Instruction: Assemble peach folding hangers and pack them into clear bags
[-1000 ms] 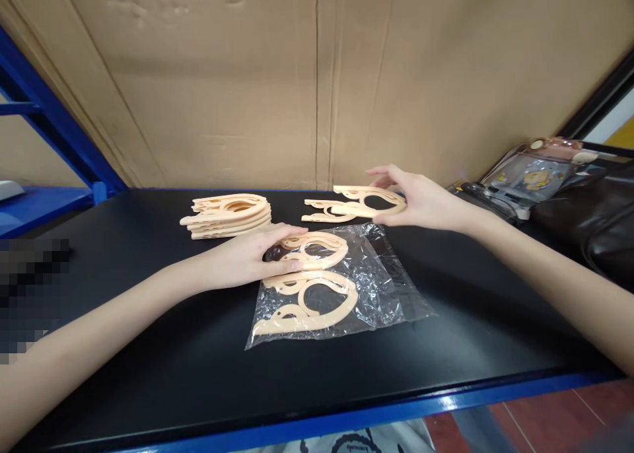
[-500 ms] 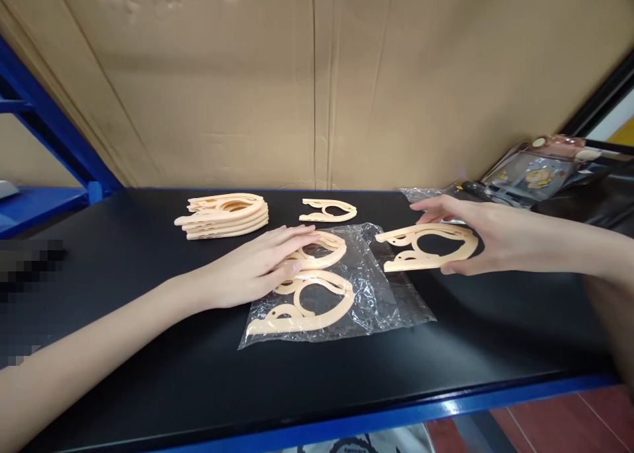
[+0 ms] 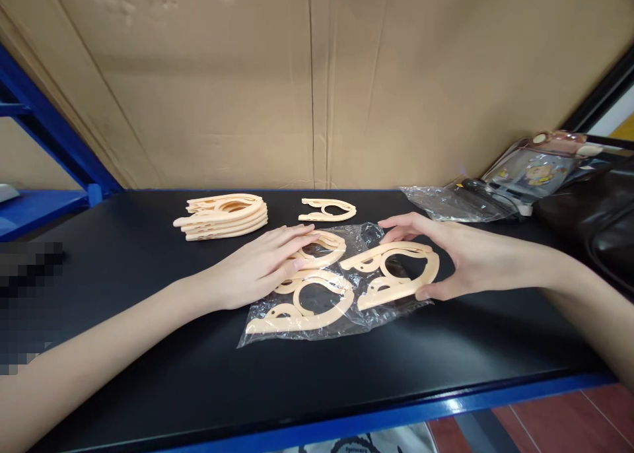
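Observation:
My left hand (image 3: 260, 266) lies flat, fingers stretched, on a clear plastic bag (image 3: 365, 236). Inside the bag are two cream folding clothes hangers; my fingers partly cover the farther hanger (image 3: 339, 248), while the nearer hanger (image 3: 307, 323) shows almost whole. Between thumb and fingers, my right hand (image 3: 453, 251) grips another folded hanger (image 3: 393, 294) by its rounded end. Its two tips point left, over the right part of the bag. Whether this hanger touches the plastic, I cannot tell.
Behind my left hand is a pile of folded hangers (image 3: 222, 218). One single hanger (image 3: 343, 216) lies to its right. Another clear bag (image 3: 436, 202), a printed clear pouch (image 3: 537, 174) and a black bag (image 3: 589, 202) are at back right. A cardboard wall (image 3: 222, 96) closes the back.
My right hand has moved left and slightly nearer with its hanger, from beside the bag's right edge to over the bag. My left hand has stayed in place.

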The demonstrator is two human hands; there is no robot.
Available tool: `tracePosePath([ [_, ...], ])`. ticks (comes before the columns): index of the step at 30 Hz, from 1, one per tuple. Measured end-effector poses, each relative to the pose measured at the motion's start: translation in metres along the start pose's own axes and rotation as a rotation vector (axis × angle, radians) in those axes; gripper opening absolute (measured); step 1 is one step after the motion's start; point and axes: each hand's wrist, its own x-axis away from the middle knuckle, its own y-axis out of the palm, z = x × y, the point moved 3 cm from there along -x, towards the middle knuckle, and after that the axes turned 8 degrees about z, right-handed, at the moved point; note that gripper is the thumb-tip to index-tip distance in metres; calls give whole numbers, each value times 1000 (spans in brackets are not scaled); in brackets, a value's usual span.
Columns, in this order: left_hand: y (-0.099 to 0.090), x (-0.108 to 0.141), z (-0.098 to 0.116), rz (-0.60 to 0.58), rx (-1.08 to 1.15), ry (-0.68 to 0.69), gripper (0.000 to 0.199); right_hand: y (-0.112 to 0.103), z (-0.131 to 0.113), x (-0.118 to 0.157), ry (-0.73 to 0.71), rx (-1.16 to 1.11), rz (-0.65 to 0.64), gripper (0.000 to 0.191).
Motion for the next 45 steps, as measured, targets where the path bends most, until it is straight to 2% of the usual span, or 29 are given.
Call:
tracePosePath([
  [9, 0, -2, 2, -6, 5, 0, 53, 19, 0, -6, -9, -84, -45, 87],
  [19, 0, -4, 3, -5, 0, -2, 52, 48, -13, -11, 14, -346, 50, 68],
  [23, 0, -4, 3, -6, 5, -3, 52, 50, -15, -10, 4, -555, -47, 74],
  [26, 0, -3, 3, -7, 7, -1, 52, 49, -12, -9, -11, -612, -93, 77],
  [32, -2, -4, 6, -12, 27, -27, 52, 54, -7, -13, 37, -655, -18, 78],
  [36, -1, -4, 5, 3, 31, -14, 51, 57, -12, -13, -16, -535, 97, 75],
  [40, 0, -3, 3, 10, 30, -3, 50, 55, -18, -11, -46, -166, 227, 73],
  [42, 1, -3, 3, 9, 29, -7, 50, 52, -21, -10, -61, -33, 264, 70],
  [45, 1, -4, 3, 5, 27, -18, 50, 50, -25, -9, -86, 14, 275, 64],
])
